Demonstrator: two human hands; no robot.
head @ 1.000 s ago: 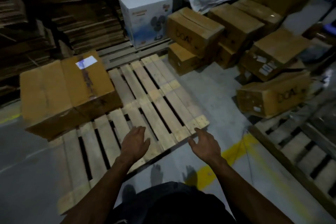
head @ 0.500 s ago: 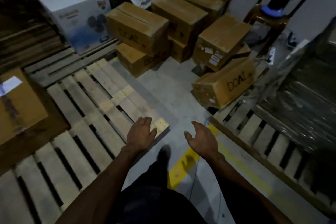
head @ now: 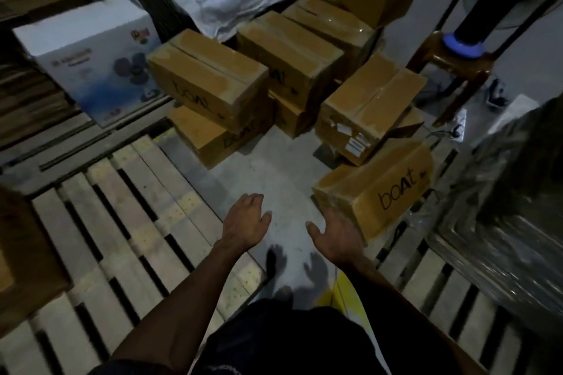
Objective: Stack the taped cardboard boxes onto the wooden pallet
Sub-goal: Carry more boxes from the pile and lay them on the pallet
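Reaching with both hands spread and empty, left hand [head: 246, 222] and right hand [head: 335, 237], we should grip the near tilted box [head: 374, 192] at opposite ends, then swing left onto the pallet [head: 122, 222].

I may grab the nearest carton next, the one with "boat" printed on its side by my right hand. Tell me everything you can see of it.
The boat box is a brown cardboard carton with a glossy, taped look and black "boat" lettering on the side facing up and right. It lies tilted, not flat, on the grey floor beside a pallet at the right, just below a labelled box. Its near corner sits behind the right hand; contact cannot be told. It looks closed.
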